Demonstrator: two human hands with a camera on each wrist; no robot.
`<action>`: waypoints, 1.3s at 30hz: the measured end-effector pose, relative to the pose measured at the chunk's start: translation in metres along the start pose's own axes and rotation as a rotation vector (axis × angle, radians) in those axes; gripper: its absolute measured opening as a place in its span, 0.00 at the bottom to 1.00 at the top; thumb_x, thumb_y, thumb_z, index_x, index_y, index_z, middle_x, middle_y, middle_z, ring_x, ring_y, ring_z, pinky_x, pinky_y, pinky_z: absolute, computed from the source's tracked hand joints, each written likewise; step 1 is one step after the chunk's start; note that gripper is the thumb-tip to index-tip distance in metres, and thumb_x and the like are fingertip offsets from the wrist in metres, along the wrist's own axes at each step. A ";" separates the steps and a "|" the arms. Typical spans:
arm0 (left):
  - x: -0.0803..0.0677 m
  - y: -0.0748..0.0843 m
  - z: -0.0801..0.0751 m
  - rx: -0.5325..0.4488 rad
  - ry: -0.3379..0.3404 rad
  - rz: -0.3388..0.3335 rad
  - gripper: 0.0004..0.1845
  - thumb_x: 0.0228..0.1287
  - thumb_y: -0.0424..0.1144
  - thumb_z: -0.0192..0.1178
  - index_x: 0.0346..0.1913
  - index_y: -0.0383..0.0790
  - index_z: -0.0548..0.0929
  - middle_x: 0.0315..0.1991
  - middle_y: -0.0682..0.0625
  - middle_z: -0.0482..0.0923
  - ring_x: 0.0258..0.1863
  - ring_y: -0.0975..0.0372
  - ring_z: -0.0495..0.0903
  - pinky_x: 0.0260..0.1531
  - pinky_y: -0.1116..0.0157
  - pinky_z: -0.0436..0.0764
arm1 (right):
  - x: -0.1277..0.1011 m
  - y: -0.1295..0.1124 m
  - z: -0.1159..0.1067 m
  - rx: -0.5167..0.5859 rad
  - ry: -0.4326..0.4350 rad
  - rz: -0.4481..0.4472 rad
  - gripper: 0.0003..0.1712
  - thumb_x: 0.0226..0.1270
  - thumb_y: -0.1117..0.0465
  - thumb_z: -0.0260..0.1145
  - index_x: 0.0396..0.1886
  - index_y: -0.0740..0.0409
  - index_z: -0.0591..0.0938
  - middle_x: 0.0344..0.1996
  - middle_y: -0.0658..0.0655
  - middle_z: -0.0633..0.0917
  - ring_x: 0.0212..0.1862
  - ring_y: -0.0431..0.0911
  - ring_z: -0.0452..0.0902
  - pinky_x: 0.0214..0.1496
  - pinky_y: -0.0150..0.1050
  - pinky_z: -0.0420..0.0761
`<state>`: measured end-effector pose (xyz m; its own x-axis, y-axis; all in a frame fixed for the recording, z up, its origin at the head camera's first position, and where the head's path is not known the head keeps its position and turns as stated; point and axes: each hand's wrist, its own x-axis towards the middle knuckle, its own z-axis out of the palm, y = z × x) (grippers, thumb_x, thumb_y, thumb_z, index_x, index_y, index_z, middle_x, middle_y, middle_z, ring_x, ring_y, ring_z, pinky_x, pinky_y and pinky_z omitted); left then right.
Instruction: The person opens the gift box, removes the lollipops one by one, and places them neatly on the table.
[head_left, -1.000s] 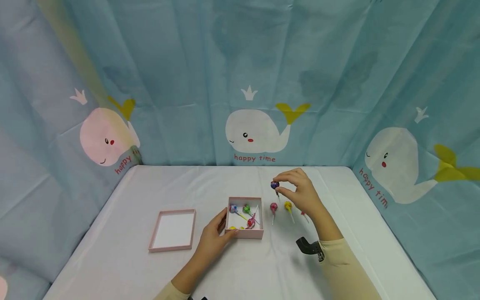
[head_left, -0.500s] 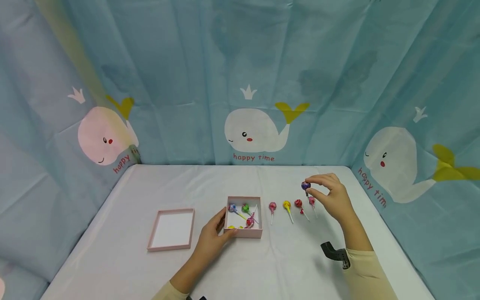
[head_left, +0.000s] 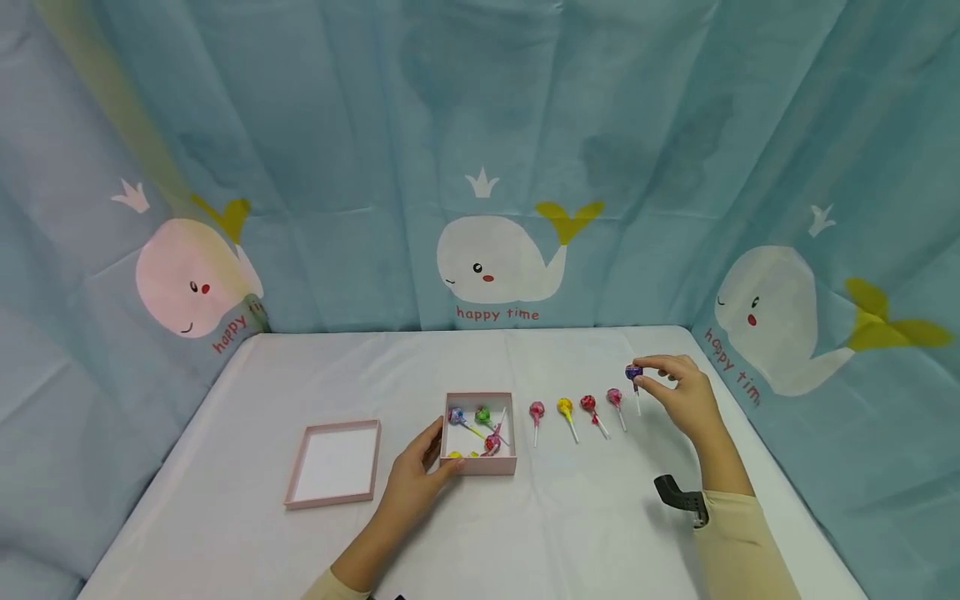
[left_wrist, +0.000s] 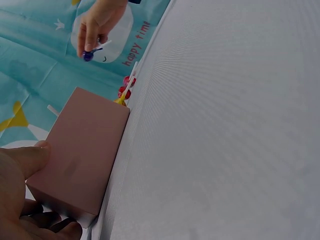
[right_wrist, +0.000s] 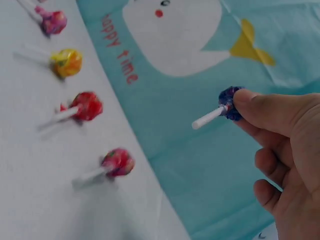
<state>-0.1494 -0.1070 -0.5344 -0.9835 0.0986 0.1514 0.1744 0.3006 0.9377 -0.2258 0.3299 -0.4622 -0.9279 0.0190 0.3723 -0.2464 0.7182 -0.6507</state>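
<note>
We see a dark-blue round lollipop (right_wrist: 228,97) in a crinkled, glossy wrapper (right_wrist: 233,114), its straight white stick (right_wrist: 206,118) smooth and matt. We find a similar shine on the yellow round lollipop (right_wrist: 69,62) and the red round lollipop (right_wrist: 90,106). The pink square box (left_wrist: 82,150) and the shallow pink-and-white square lid (head_left: 334,462) look to us like smooth, matt card. We note a finely woven white tablecloth (left_wrist: 225,125) and a creased, smooth teal cloth curtain (head_left: 337,133).

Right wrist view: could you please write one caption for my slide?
Right hand pinching a dark blue lollipop; four more lollipops lie in a row on white cloth.
</note>
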 end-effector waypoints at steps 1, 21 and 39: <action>0.000 0.000 0.000 -0.002 0.000 0.001 0.43 0.61 0.37 0.75 0.77 0.35 0.66 0.75 0.39 0.66 0.73 0.47 0.69 0.68 0.61 0.74 | 0.000 0.005 0.000 -0.005 0.002 0.018 0.18 0.72 0.51 0.70 0.57 0.50 0.87 0.51 0.60 0.82 0.51 0.51 0.71 0.49 0.48 0.76; -0.002 -0.001 0.000 -0.035 0.006 0.013 0.42 0.61 0.37 0.74 0.76 0.35 0.66 0.75 0.39 0.66 0.73 0.47 0.68 0.69 0.61 0.74 | -0.005 0.068 0.031 0.047 0.014 0.276 0.19 0.69 0.53 0.73 0.56 0.54 0.88 0.40 0.60 0.85 0.39 0.46 0.71 0.33 0.32 0.72; -0.003 0.002 -0.001 -0.006 -0.016 -0.011 0.44 0.63 0.38 0.74 0.78 0.37 0.63 0.78 0.43 0.62 0.75 0.52 0.66 0.70 0.64 0.72 | -0.008 0.070 0.039 0.022 -0.073 0.279 0.19 0.77 0.58 0.64 0.63 0.58 0.82 0.62 0.66 0.82 0.60 0.60 0.75 0.64 0.61 0.77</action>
<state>-0.1462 -0.1080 -0.5326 -0.9845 0.1108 0.1357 0.1630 0.2956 0.9413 -0.2463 0.3528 -0.5365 -0.9782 0.1629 0.1287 0.0159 0.6772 -0.7356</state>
